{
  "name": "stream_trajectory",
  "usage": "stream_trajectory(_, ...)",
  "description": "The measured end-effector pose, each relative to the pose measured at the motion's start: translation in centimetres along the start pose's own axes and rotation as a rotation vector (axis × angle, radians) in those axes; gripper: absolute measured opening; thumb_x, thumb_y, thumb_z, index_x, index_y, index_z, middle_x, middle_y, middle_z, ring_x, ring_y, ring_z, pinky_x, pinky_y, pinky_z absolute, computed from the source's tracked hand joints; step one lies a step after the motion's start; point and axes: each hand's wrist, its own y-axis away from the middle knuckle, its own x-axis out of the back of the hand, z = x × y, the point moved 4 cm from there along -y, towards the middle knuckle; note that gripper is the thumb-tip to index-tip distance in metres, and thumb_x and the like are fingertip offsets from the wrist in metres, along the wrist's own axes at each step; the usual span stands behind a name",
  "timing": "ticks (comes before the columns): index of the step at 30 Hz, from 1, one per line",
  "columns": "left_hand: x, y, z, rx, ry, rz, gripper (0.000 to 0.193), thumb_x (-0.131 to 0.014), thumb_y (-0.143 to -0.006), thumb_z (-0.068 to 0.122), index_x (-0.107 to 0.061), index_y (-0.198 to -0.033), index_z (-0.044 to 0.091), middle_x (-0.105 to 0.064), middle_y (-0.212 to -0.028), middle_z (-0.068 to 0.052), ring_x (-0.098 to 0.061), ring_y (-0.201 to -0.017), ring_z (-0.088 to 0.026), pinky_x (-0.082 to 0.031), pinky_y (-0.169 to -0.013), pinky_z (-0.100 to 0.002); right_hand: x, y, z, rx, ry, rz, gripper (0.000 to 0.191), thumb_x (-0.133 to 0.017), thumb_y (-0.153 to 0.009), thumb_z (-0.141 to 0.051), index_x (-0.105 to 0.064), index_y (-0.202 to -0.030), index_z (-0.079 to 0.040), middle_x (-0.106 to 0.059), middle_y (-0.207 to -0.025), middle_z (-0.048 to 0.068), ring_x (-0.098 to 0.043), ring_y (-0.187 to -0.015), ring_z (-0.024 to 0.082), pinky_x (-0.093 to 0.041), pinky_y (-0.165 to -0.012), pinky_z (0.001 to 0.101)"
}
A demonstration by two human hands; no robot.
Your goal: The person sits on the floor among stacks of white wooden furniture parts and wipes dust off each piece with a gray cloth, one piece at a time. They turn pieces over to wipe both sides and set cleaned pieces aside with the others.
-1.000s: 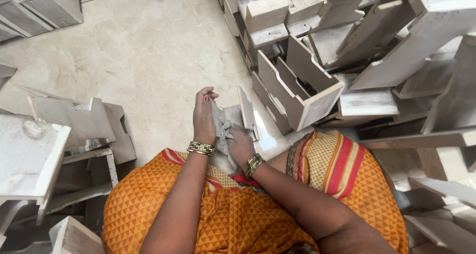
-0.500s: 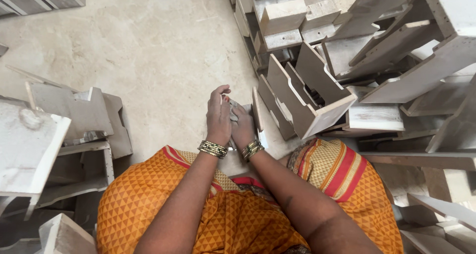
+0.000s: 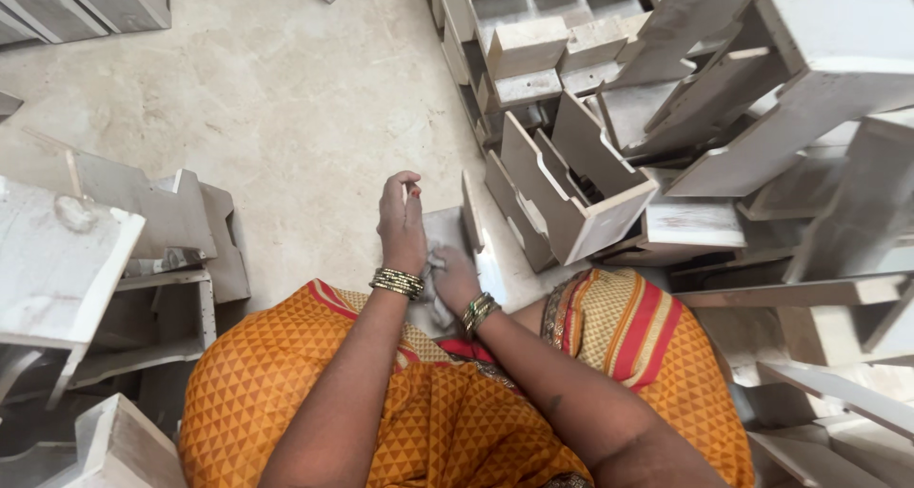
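Pale stone floor (image 3: 267, 98) spreads out ahead of your hands, with grey-white painted wooden pieces stacked on both sides: a tumbled pile of boxes and brackets (image 3: 666, 117) beyond and beside your right hand, a smaller group of shelf-like pieces (image 3: 105, 250) off past your left. You sit with an orange patterned cloth (image 3: 438, 421) over your lap. As a judgement, the rubbing of the one piece in your lap looks mid-way; how many of the pieces around you are already worked and how many remain cannot be told. Your left hand (image 3: 401, 223) stands upright with fingers curled, pressed against the edge of a flat grey wooden piece (image 3: 447, 231) that lies between both hands. Your right hand (image 3: 455, 278) is closed over a small grey pad (image 3: 436, 262) on that piece's face, just beside your left wrist
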Motion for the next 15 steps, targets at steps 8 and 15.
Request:
stream_trajectory(8, 1.4, 0.0, 0.8, 0.062, -0.105, 0.2, 0.032, -0.052, -0.1, 0.032, -0.055, -0.124, 0.012, -0.059, -0.119, -0.009, -0.053, -0.113, -0.028, -0.041, -0.095, -0.048, -0.6, 3.1, -2.3, -0.524, -1.097, 0.016, 0.027, -0.058, -0.099, -0.005, -0.066, -0.122, 0.006, -0.073, -0.1, 0.013, -0.07, -0.083, 0.016, -0.058, -0.074, 0.0306)
stream_trajectory(15, 1.2, 2.2, 0.3, 0.198, -0.35, -0.255, 0.042, -0.049, -0.103, 0.046, -0.064, -0.122, 0.011, -0.067, -0.126, -0.011, -0.065, -0.114, -0.031, -0.05, -0.096, -0.045, 6.6, -2.1, -1.5, -0.344, -1.084, 0.398, 0.029, -0.053, -0.096, -0.005, -0.061, -0.124, -0.002, -0.072, -0.101, 0.011, -0.07, -0.08, 0.02, -0.057, -0.068, 0.0335)
